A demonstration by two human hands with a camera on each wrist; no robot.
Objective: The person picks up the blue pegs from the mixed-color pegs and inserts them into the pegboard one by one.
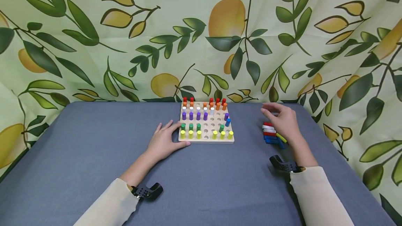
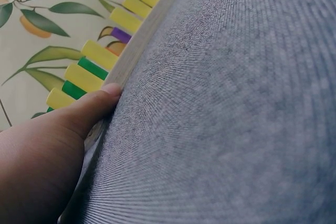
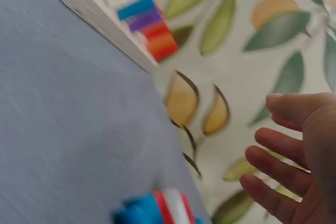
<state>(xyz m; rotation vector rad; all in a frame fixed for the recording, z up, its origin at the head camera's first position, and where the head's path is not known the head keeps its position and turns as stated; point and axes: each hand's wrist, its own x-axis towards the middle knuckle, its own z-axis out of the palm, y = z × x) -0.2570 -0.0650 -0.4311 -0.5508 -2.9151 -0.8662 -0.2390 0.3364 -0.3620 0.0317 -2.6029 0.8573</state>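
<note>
A wooden pegboard (image 1: 216,136) stands at the table's far middle with rows of coloured pegs in it: red, orange, white, purple, blue, green and yellow. Several holes show bare. My left hand (image 1: 163,141) rests at its near left corner, thumb along the front edge and fingers spread beside the left side. In the left wrist view the thumb (image 2: 97,103) presses against the board's edge, below the yellow pegs (image 2: 84,77). To the right, my right hand (image 1: 284,119) hovers over a small pile of loose pegs (image 1: 270,134), its fingers loosely bent with nothing between them.
The loose pile has red, white, blue and yellow pegs, also partly seen in the right wrist view as blurred pegs (image 3: 173,208). A grey-blue cloth (image 1: 220,184) covers the table. Behind it hangs a leaf-and-fruit patterned curtain (image 1: 194,6).
</note>
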